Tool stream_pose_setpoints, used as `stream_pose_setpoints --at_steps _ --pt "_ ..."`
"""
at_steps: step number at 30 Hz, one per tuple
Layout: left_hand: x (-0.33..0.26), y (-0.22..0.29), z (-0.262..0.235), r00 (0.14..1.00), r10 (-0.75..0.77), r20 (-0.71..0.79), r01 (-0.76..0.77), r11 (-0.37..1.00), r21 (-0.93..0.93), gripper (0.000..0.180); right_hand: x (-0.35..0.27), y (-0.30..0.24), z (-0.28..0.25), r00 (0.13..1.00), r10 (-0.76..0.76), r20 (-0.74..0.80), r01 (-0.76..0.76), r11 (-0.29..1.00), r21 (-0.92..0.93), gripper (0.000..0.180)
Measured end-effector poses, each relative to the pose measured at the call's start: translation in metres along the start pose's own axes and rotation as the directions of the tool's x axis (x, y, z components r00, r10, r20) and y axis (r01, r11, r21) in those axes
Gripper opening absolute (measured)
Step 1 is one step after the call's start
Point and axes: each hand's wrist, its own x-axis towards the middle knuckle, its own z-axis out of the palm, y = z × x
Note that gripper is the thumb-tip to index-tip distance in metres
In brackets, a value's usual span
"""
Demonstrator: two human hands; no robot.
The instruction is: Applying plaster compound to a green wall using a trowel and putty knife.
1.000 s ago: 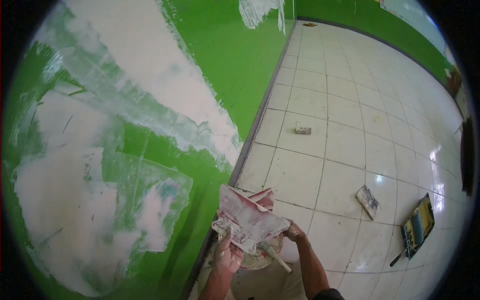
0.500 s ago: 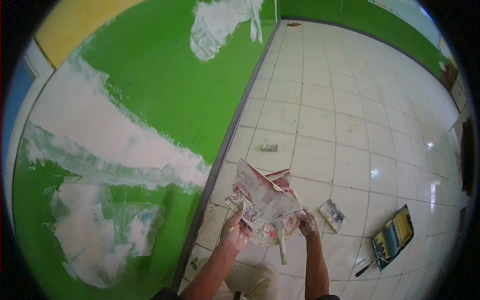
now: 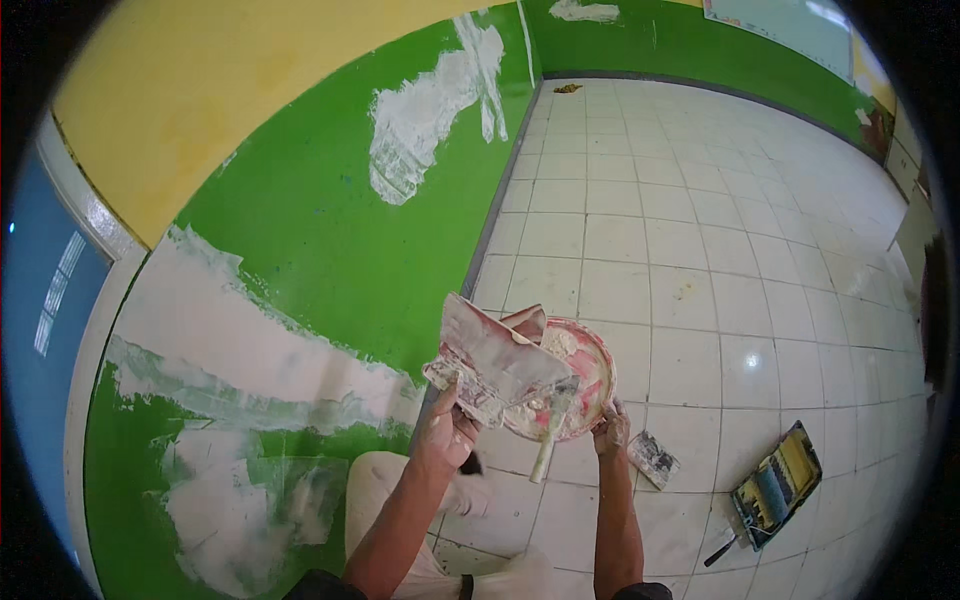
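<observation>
Both my hands are in front of me at waist height. My left hand (image 3: 448, 432) grips the lower left edge of a broad, putty-smeared flat sheet (image 3: 490, 350), which tilts over a round red tub (image 3: 607, 375). My right hand (image 3: 611, 432) is closed on the tub's right rim. Whitish putty coats the tub inside. A pale, putty-coated handle (image 3: 545, 458) sticks out over its near side; what it joins is partly covered. Behind the sheet rises a second reddish flat piece (image 3: 527, 322).
White patches (image 3: 260, 340) mark the green wall (image 3: 330, 240) at left, beside a blue door (image 3: 60, 270). On the tiled floor lie a smeared rectangular block (image 3: 654, 461) and a paint tray (image 3: 800, 480) with a roller (image 3: 770, 495) in it. My bent leg (image 3: 375, 500) shows below.
My view has swung, bringing in more of the blue door and my bent leg. The sheet has shifted left from over the tub, exposing more of its red inside. Both hands keep their grip.
</observation>
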Motion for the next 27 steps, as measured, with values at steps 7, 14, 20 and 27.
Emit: stream_pose_setpoints --at_steps 7,14,20,27 --pt "0.059 0.028 0.016 0.999 0.035 0.026 -0.034 0.999 -0.025 0.024 0.034 -0.004 0.056 0.989 -0.070 -0.129 0.069 0.998 -0.009 0.041" --pt "0.124 0.070 0.031 0.999 -0.029 0.025 0.031 0.998 -0.061 0.025 0.070 -0.017 0.105 0.983 -0.117 -0.145 0.109 0.992 -0.063 0.042" --pt "0.160 0.120 0.076 0.999 -0.047 0.001 0.047 0.994 -0.097 0.025 0.092 -0.036 0.164 0.981 -0.139 -0.139 0.132 0.990 -0.054 0.046" --pt "0.205 0.177 0.150 0.988 -0.107 -0.110 0.095 0.989 -0.111 0.026 0.114 -0.079 0.237 0.991 -0.053 -0.121 0.048 0.998 -0.039 0.046"
